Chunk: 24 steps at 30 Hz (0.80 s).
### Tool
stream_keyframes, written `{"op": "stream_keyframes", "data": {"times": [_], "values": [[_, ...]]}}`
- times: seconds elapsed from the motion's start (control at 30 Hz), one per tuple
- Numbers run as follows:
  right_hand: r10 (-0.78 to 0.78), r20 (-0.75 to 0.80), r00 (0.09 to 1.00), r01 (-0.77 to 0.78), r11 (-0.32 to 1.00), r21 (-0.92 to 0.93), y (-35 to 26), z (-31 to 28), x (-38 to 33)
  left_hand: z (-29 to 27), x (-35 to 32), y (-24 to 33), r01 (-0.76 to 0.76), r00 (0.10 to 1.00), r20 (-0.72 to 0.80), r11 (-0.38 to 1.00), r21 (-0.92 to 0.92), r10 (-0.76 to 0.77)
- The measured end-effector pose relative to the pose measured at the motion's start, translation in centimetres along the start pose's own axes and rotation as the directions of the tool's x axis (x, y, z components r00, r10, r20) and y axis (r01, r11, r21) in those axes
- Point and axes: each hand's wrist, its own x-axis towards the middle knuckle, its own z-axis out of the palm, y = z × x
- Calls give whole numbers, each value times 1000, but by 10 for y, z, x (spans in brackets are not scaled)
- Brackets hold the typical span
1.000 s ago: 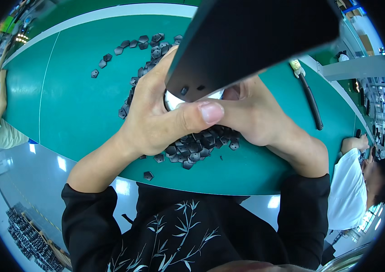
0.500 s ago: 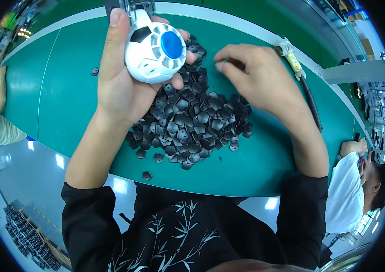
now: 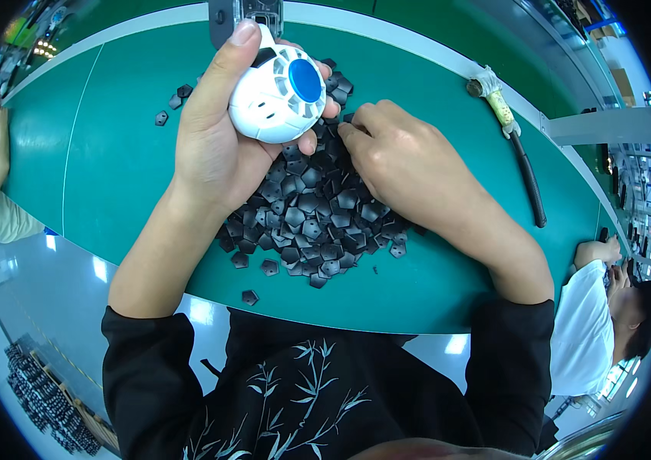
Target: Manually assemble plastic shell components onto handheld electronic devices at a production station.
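Left hand [image 3: 214, 157] grips white ball-shaped part [image 3: 273, 103], raised over green table [image 3: 126, 176] toward far edge; smooth shell could slip if thumb eases. Black pentagon pieces [image 3: 310, 208] heaped mid-table toward near edge; forearm brush could sweep strays off it. Right hand [image 3: 398, 153] at heap's right side, fingers curled, can't tell if pinching; overlapping pieces might come up doubled.

I see the left hand [image 3: 214, 153] left of upper centre, palm up, thumb stretched toward the top edge, other fingers curled in a grip. I have the right hand [image 3: 402, 157] near upper centre, back uppermost, fingers bent and pointing left. Left forearm [image 3: 160, 249] and right forearm [image 3: 494, 238] slant inward.
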Motion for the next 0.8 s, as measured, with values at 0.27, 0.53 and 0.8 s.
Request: {"op": "stream_keyframes", "data": {"times": [0.27,0.53,0.8], "values": [[95,-188,978,13,864,503,20,-23,1,16,-2,-6,-34,993,-100,977,209,56],[202,-213,956,71,545,836,16,-41,-3,18,-4,-14,0,998,-57,963,269,16],[309,5,951,-41,108,993,8,-27,-6,18,-8,-29,58,998,-53,956,288,-44]]}}
